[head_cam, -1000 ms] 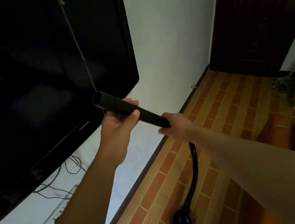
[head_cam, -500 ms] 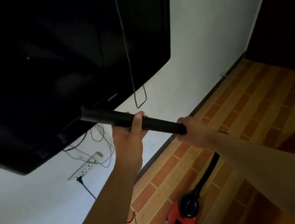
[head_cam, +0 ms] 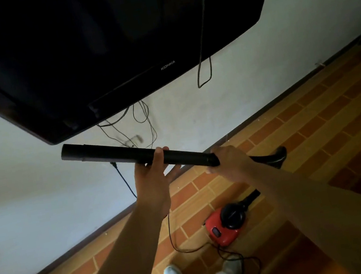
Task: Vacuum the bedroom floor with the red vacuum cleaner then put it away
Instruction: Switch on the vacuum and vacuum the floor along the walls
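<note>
I hold a black vacuum tube (head_cam: 114, 152) nearly level in front of the white wall, its open end pointing left. My left hand (head_cam: 154, 177) supports its middle, thumb hooked over the top and fingers underneath. My right hand (head_cam: 226, 161) grips the tube's right end, where the black hose (head_cam: 274, 156) joins. The hose loops down behind my right forearm to the red vacuum cleaner (head_cam: 223, 228), which sits on the brick-pattern floor (head_cam: 315, 113) in front of my feet.
A large black TV (head_cam: 109, 40) hangs on the wall just above the tube's open end. Loose cables (head_cam: 142, 119) dangle below it to a wall socket strip (head_cam: 135, 140). The vacuum's power cord (head_cam: 176, 241) trails across the floor near my white shoes (head_cam: 172, 272).
The view has swung left and down, away from the dark door. The tube has come down from in front of the TV to below it and lies flatter. Both hands have kept hold.
</note>
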Demonstrator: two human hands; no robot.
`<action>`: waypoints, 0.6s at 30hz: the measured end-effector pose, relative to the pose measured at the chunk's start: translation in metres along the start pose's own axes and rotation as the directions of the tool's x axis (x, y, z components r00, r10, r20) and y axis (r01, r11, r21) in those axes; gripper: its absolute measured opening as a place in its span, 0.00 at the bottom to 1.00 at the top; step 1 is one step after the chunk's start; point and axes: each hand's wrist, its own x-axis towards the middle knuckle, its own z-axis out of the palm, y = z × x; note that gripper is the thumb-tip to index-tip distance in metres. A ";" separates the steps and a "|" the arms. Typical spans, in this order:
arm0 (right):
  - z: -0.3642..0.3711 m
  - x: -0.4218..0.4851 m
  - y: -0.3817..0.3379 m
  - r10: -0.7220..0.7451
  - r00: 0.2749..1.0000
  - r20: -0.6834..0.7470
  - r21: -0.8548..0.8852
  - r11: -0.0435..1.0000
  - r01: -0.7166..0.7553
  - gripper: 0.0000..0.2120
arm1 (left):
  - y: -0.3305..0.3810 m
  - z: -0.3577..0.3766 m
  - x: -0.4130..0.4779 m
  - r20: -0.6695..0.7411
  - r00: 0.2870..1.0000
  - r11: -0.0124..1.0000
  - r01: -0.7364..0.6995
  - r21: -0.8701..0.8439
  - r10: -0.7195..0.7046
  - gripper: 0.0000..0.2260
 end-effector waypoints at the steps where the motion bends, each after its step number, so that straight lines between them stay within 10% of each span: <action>1: 0.008 0.001 -0.007 -0.021 1.000 0.015 0.001 1.000 0.021 0.10 | -0.005 -0.007 0.002 -0.018 1.000 0.999 0.023 -0.024 -0.023 0.09; 18: 0.145 0.023 -0.043 -0.065 0.977 0.202 -0.195 0.975 0.105 0.18 | -0.076 -0.142 0.055 -0.188 0.932 0.943 0.277 -0.186 -0.311 0.10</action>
